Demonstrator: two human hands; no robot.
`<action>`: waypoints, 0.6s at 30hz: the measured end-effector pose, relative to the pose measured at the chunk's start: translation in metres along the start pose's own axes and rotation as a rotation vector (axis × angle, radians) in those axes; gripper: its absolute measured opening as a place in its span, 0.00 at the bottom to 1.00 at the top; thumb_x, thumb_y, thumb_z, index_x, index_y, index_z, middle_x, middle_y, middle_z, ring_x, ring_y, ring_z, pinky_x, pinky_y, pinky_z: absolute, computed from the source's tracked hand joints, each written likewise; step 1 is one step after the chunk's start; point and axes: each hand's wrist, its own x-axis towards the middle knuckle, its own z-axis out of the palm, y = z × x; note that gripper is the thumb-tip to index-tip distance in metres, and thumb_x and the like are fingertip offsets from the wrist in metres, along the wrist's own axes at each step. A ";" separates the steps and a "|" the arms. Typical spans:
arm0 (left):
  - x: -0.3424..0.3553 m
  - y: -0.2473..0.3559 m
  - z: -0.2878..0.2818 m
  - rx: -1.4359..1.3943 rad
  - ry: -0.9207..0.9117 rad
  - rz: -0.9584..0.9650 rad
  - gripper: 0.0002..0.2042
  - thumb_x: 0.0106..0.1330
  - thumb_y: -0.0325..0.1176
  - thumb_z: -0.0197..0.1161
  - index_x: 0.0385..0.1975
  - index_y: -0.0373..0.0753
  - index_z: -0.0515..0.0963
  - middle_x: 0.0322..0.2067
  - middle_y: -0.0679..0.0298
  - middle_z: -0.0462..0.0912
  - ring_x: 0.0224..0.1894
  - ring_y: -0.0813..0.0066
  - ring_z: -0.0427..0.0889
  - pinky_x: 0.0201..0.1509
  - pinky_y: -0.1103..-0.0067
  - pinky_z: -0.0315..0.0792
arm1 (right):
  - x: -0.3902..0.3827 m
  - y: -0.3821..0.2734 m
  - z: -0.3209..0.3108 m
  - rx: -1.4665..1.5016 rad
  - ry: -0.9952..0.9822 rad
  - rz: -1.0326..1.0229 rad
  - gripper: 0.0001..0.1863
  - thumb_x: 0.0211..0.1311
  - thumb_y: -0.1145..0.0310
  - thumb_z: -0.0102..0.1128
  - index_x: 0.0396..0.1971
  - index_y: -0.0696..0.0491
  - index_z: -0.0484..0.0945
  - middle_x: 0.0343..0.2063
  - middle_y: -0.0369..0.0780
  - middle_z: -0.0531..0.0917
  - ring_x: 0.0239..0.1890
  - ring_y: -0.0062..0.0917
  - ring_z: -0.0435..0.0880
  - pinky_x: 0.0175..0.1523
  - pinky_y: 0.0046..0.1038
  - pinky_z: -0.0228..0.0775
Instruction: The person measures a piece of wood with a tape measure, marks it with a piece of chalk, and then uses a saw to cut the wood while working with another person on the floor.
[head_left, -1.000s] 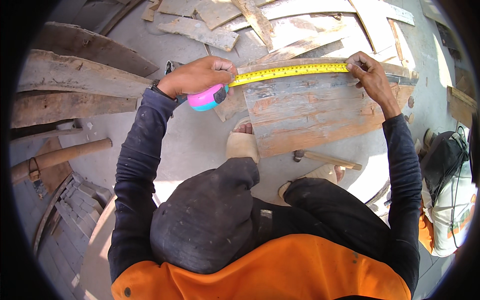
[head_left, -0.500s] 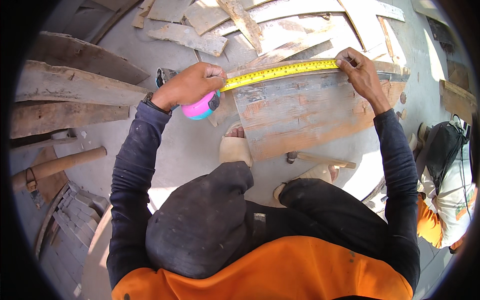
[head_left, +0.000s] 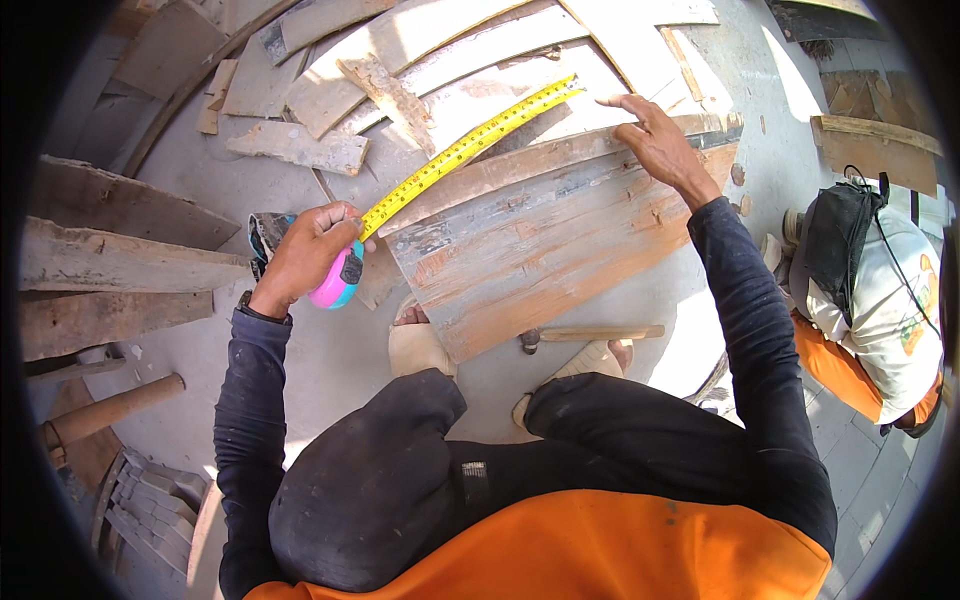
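My left hand point(head_left: 310, 250) is closed round a pink and turquoise tape measure point(head_left: 328, 290). Its yellow blade slants up and to the right, the free end in the air above the scrap boards. My right hand point(head_left: 662, 147) holds nothing; its fingers are apart, with a gap between them and the blade's end. Below that hand lies a weathered wooden panel point(head_left: 560, 250) with a plank strip point(head_left: 520, 170) along its far edge. A hammer point(head_left: 600, 332) with a dark head and wooden handle lies by the panel's near edge, between my feet.
Loose boards point(head_left: 300, 148) are heaped at the far side. Long planks point(head_left: 130, 255) and a round pole point(head_left: 120, 410) jut in from the left, above stacked grey blocks point(head_left: 150, 510). At the right, another person point(head_left: 880, 290) with a black bag is close by.
My right hand has let go of the tape's end, and the blade has swung upward, away from the panel. The view has shifted, and the left hand still grips the case.
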 end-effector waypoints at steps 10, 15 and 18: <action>0.033 0.012 -0.012 0.074 0.035 -0.041 0.12 0.74 0.37 0.59 0.39 0.34 0.85 0.30 0.67 0.86 0.30 0.83 0.79 0.40 0.79 0.74 | 0.001 -0.010 -0.002 -0.203 -0.357 -0.058 0.31 0.62 0.45 0.76 0.61 0.43 0.82 0.61 0.44 0.84 0.68 0.42 0.77 0.80 0.53 0.57; 0.050 0.012 0.008 0.006 0.003 -0.084 0.13 0.74 0.37 0.58 0.39 0.34 0.85 0.29 0.66 0.88 0.30 0.82 0.81 0.40 0.79 0.75 | -0.011 -0.007 0.019 -0.342 -0.371 -0.164 0.31 0.60 0.52 0.78 0.63 0.42 0.81 0.58 0.43 0.84 0.69 0.42 0.77 0.81 0.58 0.53; 0.055 0.013 0.019 0.077 0.002 -0.075 0.13 0.74 0.37 0.58 0.38 0.34 0.85 0.29 0.65 0.88 0.29 0.80 0.81 0.39 0.77 0.75 | -0.014 -0.009 0.020 -0.286 -0.375 -0.161 0.29 0.61 0.56 0.77 0.61 0.45 0.81 0.57 0.42 0.84 0.66 0.42 0.78 0.78 0.54 0.58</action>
